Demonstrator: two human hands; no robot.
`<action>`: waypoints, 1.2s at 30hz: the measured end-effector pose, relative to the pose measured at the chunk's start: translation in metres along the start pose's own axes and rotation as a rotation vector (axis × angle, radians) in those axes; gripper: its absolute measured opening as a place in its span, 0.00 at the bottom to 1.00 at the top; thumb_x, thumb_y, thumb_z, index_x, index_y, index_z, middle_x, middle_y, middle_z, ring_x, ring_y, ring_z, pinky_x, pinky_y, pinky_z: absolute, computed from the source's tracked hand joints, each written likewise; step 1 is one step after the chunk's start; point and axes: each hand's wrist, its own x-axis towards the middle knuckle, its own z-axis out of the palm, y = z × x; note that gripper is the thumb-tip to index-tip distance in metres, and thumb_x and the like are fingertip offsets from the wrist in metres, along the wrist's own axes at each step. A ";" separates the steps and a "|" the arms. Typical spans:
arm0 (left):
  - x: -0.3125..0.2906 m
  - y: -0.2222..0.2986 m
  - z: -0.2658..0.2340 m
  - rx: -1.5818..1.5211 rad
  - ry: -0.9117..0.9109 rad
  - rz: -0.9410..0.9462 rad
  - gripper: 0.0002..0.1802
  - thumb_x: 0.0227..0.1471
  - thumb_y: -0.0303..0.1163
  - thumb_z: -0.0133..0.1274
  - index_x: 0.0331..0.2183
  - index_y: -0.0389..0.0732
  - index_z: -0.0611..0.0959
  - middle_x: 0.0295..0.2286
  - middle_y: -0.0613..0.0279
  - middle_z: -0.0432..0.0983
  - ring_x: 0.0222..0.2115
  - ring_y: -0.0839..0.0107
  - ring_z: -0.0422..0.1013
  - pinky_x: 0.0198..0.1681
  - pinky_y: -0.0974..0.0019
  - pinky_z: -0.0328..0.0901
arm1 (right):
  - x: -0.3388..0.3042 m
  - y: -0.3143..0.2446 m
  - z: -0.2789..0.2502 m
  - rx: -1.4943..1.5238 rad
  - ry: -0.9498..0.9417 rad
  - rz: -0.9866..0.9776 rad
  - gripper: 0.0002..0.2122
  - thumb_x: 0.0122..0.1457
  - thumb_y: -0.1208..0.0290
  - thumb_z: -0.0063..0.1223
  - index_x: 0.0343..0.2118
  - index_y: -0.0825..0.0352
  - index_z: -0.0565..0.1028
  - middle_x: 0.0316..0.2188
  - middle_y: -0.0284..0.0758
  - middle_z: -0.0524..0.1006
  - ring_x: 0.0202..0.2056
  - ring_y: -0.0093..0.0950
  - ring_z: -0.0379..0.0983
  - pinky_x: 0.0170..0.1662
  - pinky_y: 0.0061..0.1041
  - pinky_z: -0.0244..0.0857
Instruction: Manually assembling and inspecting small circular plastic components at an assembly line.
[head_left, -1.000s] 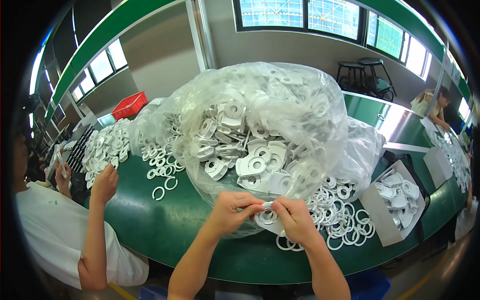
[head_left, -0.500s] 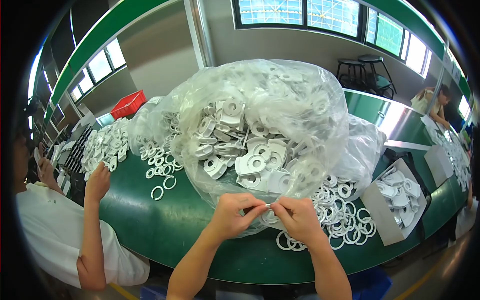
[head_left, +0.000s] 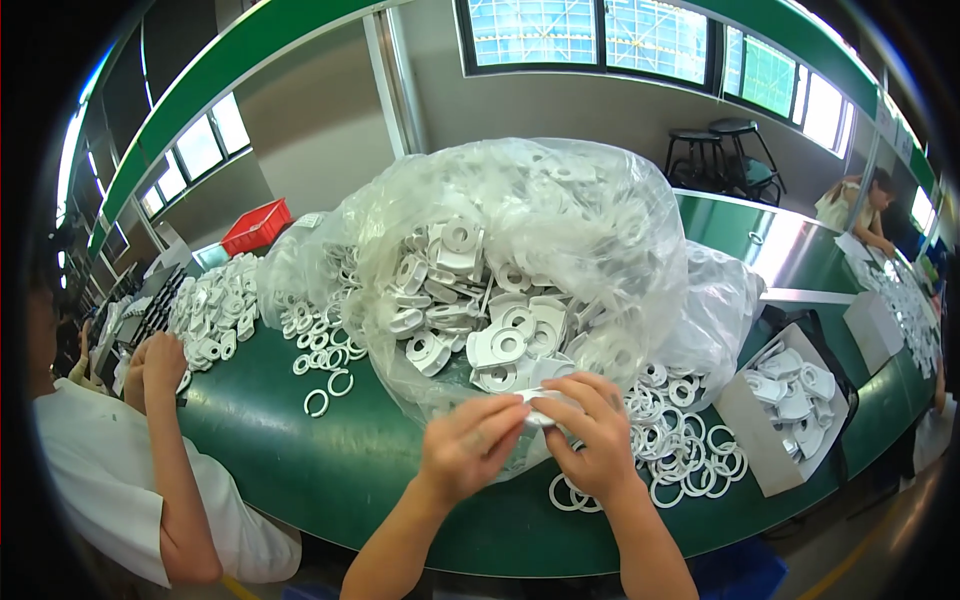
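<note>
Two hands meet at the near edge of the curved green bench (head_left: 250, 440): your left hand (head_left: 470, 450) and right hand (head_left: 595, 435) both pinch one flat white plastic part (head_left: 545, 408) against the big clear plastic bag of white parts (head_left: 520, 270). I judge the work early: the bag remains nearly full. Loose white plastic rings (head_left: 680, 440) crowd the right; left bench surface lies open.

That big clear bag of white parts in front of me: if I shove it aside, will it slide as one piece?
Probably not. The bag is thin, wrinkled film, so it would likely crumple and sag rather than slide stiffly. It bulges with white parts, so it is probably heavy. Loose rings lie against its base and would likely scatter.
</note>
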 end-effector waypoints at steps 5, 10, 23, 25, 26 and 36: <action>-0.001 0.019 -0.006 0.043 0.073 0.169 0.17 0.35 0.18 0.61 0.34 0.37 0.81 0.33 0.56 0.77 0.30 0.63 0.76 0.29 0.69 0.72 | -0.004 -0.012 -0.006 0.005 0.158 -0.193 0.15 0.34 0.74 0.57 0.31 0.63 0.80 0.40 0.37 0.75 0.40 0.38 0.70 0.44 0.34 0.66; 0.000 0.023 -0.010 0.032 0.078 0.201 0.15 0.36 0.19 0.61 0.33 0.35 0.81 0.31 0.54 0.77 0.28 0.62 0.76 0.30 0.68 0.72 | -0.003 -0.014 -0.011 0.045 0.122 -0.243 0.12 0.38 0.71 0.57 0.30 0.61 0.80 0.36 0.31 0.77 0.38 0.35 0.71 0.45 0.36 0.64; 0.000 0.024 -0.012 -0.012 0.068 0.052 0.10 0.38 0.20 0.60 0.30 0.35 0.82 0.27 0.57 0.78 0.23 0.66 0.76 0.25 0.71 0.71 | -0.002 -0.014 -0.013 0.053 0.036 -0.221 0.07 0.51 0.67 0.55 0.32 0.61 0.79 0.34 0.30 0.78 0.35 0.31 0.71 0.45 0.34 0.64; 0.002 0.019 -0.010 -0.176 -0.047 -0.210 0.10 0.41 0.19 0.59 0.31 0.35 0.83 0.26 0.57 0.78 0.22 0.69 0.75 0.24 0.73 0.70 | -0.003 -0.009 -0.007 0.318 -0.063 0.161 0.07 0.53 0.71 0.52 0.33 0.65 0.78 0.31 0.33 0.78 0.32 0.31 0.71 0.38 0.28 0.64; 0.002 0.017 -0.008 -0.340 -0.160 -0.470 0.09 0.43 0.19 0.57 0.33 0.34 0.83 0.25 0.57 0.78 0.21 0.72 0.75 0.23 0.74 0.68 | -0.003 -0.008 -0.009 0.368 -0.093 0.285 0.06 0.56 0.74 0.49 0.32 0.70 0.77 0.25 0.36 0.77 0.26 0.27 0.71 0.30 0.23 0.63; -0.008 -0.003 0.008 -0.273 -0.220 -0.257 0.12 0.44 0.18 0.56 0.35 0.35 0.82 0.24 0.57 0.77 0.21 0.70 0.74 0.22 0.74 0.67 | -0.005 0.002 -0.005 0.478 -0.095 0.640 0.08 0.57 0.75 0.48 0.26 0.75 0.74 0.17 0.34 0.74 0.20 0.18 0.67 0.25 0.17 0.60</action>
